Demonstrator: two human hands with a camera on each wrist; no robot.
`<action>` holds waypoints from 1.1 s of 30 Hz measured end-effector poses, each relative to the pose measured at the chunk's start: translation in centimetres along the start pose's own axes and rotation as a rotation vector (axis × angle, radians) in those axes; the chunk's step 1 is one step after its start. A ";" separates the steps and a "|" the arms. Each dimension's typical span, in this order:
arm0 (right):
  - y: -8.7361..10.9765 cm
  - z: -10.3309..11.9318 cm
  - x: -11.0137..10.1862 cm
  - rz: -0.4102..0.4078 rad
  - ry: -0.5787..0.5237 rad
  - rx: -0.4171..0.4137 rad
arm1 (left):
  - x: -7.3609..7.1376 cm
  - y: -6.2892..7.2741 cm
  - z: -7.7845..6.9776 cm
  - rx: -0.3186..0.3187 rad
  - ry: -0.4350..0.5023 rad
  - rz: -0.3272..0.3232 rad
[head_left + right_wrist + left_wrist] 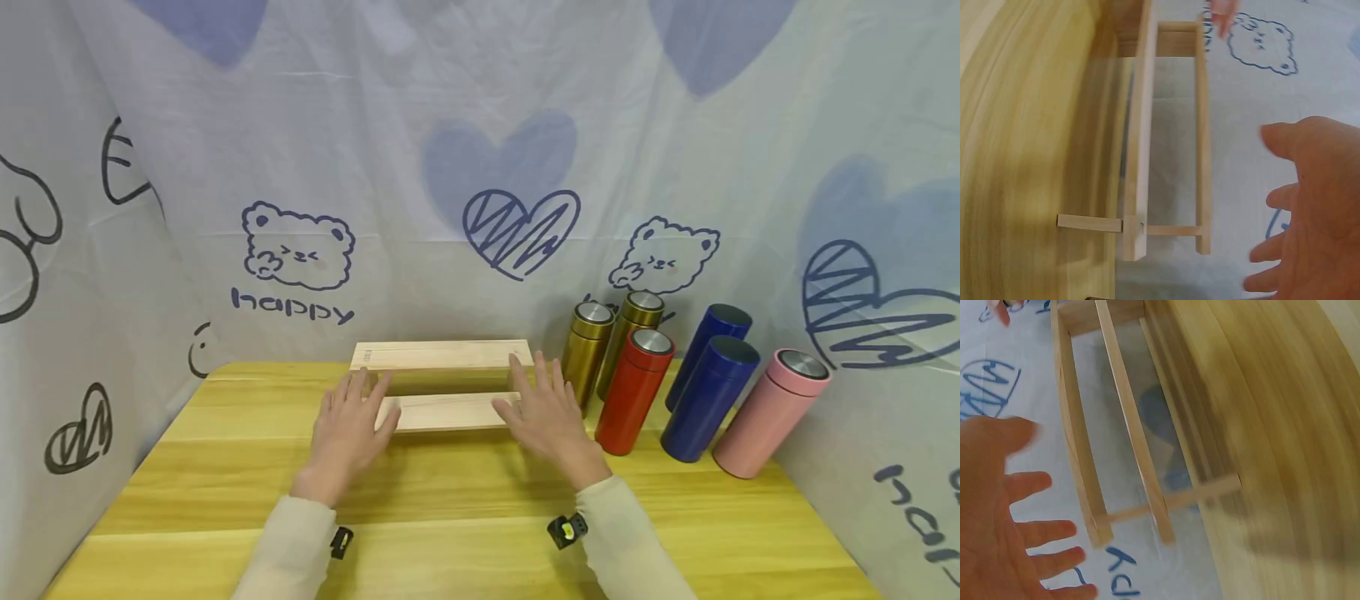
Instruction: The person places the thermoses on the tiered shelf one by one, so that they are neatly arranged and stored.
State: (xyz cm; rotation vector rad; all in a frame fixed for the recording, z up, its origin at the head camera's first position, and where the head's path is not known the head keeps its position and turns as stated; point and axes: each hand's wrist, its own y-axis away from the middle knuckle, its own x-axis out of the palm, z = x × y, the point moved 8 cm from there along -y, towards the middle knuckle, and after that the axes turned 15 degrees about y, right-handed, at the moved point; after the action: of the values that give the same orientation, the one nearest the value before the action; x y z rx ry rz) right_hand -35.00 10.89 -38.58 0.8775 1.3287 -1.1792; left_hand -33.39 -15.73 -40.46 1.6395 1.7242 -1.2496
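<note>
A pale wooden rack (450, 412) with two long slats stands near the far edge of the wooden table. In the left wrist view the rack (1129, 412) shows its slats joined by crosspieces at the ends. My left hand (348, 427) hovers around the rack's left end with fingers spread. At the right end, my right hand (549, 417) is likewise spread, its fingertips overlapping the slats in the head view. Both wrist views show a gap between palm and the rack's wood, with nothing held. The rack (1141, 144) also fills the middle of the right wrist view.
Right of the rack stand upright bottles: two gold ones (587, 358), a red one (633, 396), two blue ones (705, 404) and a pink one (768, 417). A printed white curtain (405, 275) hangs behind the table (450, 500) and along its sides.
</note>
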 end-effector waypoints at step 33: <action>6.6 -13.3 -7.7 -0.089 -0.324 0.194 | -0.1 1.1 9.2 -0.175 0.586 0.074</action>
State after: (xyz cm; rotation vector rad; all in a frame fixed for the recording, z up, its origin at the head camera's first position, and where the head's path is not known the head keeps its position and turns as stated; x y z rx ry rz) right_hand -30.96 26.22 -33.25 0.7314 1.0102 -1.4700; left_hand -34.64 -23.61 -45.17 2.0684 2.0018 -0.5845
